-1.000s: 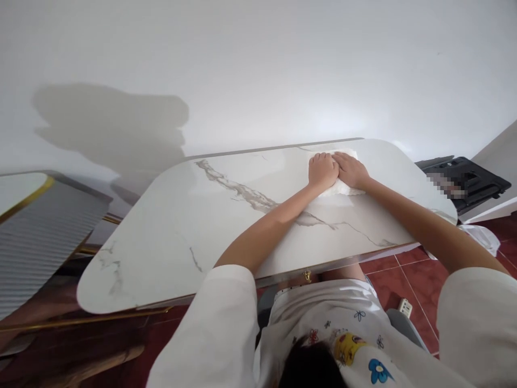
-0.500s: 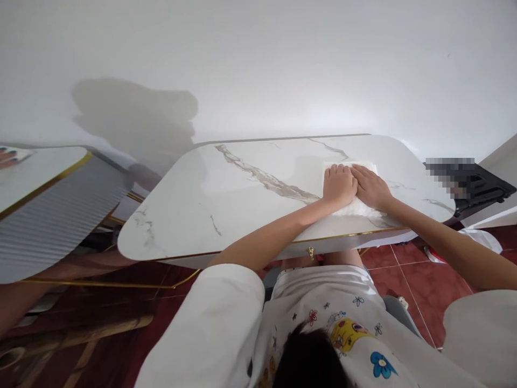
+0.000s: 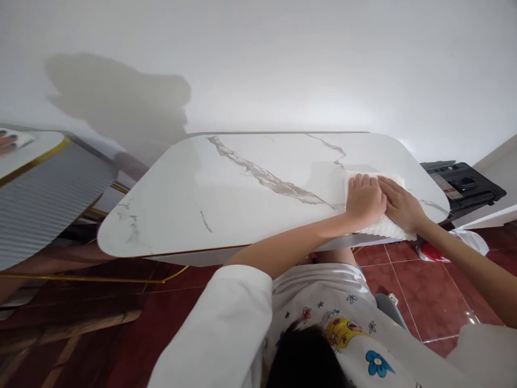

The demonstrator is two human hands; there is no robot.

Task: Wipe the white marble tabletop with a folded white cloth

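Note:
A white textured cloth (image 3: 386, 229) lies on the right part of a white marble-patterned tabletop (image 3: 226, 205), its lower edge hanging slightly over the front edge. My left hand (image 3: 365, 201) presses down on the cloth with its fingers together and slightly bent. Beside it, my right hand (image 3: 404, 206) lies on the same cloth, its fingers against the left hand. The middle of the cloth is hidden beneath both hands.
A black plastic case (image 3: 468, 186) stands beyond the table's right end. On the left is another table with a ribbed grey side (image 3: 56, 188), where another person's hand (image 3: 8, 143) rests on something white. A white wall (image 3: 283, 64) runs along the back.
Both my hands and the cloth have moved right and toward the front edge of the tabletop. The view has shifted slightly too.

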